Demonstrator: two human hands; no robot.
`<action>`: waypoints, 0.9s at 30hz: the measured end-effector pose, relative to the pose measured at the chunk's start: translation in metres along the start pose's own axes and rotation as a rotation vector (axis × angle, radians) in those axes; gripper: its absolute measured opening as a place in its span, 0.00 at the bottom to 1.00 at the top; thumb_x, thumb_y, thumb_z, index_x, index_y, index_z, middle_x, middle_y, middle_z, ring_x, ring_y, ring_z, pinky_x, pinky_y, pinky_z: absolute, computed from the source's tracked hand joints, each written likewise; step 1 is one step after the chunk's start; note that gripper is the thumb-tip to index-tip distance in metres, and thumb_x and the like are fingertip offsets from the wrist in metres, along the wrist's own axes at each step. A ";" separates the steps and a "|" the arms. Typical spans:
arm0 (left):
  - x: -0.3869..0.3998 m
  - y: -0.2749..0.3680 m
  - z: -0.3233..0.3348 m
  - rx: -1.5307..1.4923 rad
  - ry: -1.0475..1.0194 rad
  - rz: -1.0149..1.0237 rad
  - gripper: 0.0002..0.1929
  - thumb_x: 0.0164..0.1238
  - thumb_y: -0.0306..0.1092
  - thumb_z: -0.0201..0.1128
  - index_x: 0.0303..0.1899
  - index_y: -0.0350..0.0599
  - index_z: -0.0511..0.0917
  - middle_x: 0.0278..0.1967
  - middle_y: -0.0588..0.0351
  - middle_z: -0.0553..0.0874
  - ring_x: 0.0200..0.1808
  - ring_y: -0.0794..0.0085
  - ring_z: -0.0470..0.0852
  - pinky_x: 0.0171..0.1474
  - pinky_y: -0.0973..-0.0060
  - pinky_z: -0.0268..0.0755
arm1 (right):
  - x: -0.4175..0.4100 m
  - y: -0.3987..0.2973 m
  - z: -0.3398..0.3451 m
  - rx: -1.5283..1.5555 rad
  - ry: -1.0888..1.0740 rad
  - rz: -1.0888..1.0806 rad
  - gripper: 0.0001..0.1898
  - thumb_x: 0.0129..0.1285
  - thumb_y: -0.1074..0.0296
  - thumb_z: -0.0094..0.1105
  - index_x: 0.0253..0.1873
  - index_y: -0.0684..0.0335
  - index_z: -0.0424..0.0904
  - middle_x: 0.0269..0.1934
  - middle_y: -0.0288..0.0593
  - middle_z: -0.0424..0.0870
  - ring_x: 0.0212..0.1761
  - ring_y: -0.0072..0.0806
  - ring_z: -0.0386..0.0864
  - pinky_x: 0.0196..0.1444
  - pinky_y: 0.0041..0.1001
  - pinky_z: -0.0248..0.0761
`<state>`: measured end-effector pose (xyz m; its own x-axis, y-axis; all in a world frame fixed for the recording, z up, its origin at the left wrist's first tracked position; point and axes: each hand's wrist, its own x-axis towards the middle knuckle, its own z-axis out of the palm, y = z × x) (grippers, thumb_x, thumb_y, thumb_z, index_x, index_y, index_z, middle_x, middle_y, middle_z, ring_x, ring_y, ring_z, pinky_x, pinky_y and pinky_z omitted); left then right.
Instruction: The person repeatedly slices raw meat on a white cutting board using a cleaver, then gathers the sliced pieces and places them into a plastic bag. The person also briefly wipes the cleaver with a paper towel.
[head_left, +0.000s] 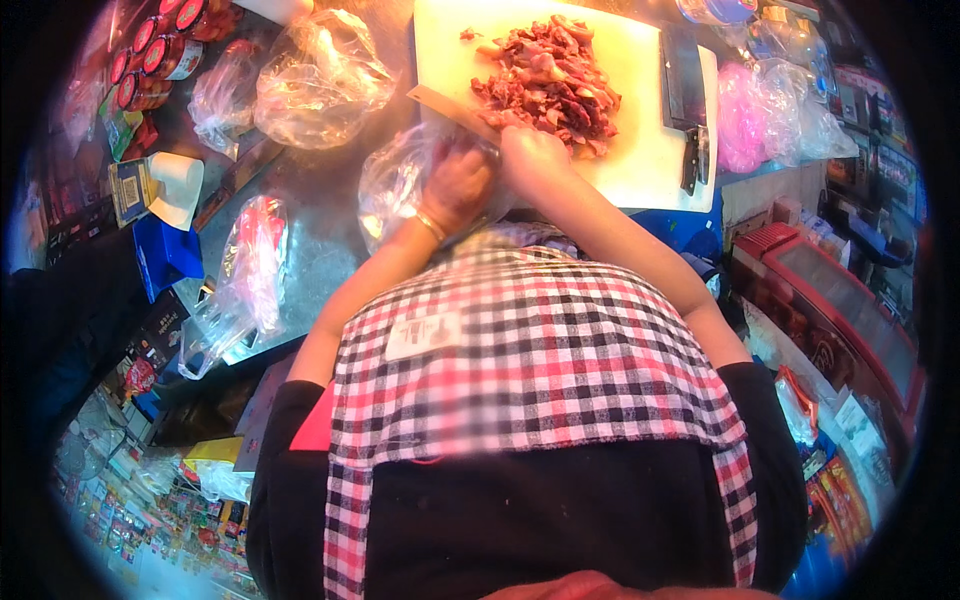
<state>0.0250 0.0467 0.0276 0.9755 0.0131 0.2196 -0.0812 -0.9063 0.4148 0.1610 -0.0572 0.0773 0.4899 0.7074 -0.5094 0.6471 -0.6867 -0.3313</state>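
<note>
A heap of chopped reddish-brown meat (559, 82) lies on a large pale cutting board (645, 180). My right hand (532, 154) is at the board's near left edge, closed around the handle end of a wide-bladed knife (450, 111); the blade points up and left, past the board's edge. Just left of it, my left hand (459, 184) is at the mouth of a clear plastic bag (386, 187), fingers curled on it. What lies inside the bag is hard to tell. A second, dark cleaver (681, 79) with a black handle rests on the board's right side.
Another clear bag (322, 90) and lidded red jars (166, 58) are at the upper left. A bag with pink contents (259, 247) lies on the metal counter (315, 240). Pink and clear bags (765, 112) stand right of the board. A dark-sleeved person (75, 307) is at the far left.
</note>
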 end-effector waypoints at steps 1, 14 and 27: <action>0.000 -0.001 0.002 0.021 0.015 0.005 0.14 0.54 0.36 0.66 0.43 0.43 0.81 0.48 0.52 0.79 0.60 0.51 0.74 0.58 0.49 0.64 | 0.003 0.002 -0.002 0.010 -0.019 0.017 0.09 0.56 0.69 0.58 0.40 0.66 0.80 0.35 0.56 0.86 0.41 0.52 0.85 0.46 0.44 0.79; -0.003 -0.002 0.012 0.054 0.124 0.004 0.14 0.53 0.36 0.64 0.43 0.45 0.83 0.59 0.49 0.76 0.62 0.52 0.73 0.58 0.48 0.64 | -0.051 0.025 -0.038 0.131 -0.083 0.025 0.08 0.54 0.73 0.57 0.35 0.70 0.82 0.36 0.63 0.85 0.40 0.56 0.84 0.46 0.46 0.76; -0.008 0.000 0.010 0.199 -0.103 0.008 0.14 0.55 0.36 0.62 0.43 0.46 0.83 0.58 0.54 0.78 0.67 0.52 0.70 0.57 0.46 0.61 | 0.000 -0.001 -0.007 0.015 -0.020 -0.006 0.10 0.56 0.71 0.57 0.40 0.68 0.83 0.37 0.59 0.86 0.43 0.50 0.86 0.46 0.42 0.79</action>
<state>0.0196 0.0425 0.0171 0.9916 -0.0282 0.1260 -0.0567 -0.9718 0.2288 0.1642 -0.0552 0.0836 0.4741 0.7084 -0.5230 0.6409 -0.6849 -0.3466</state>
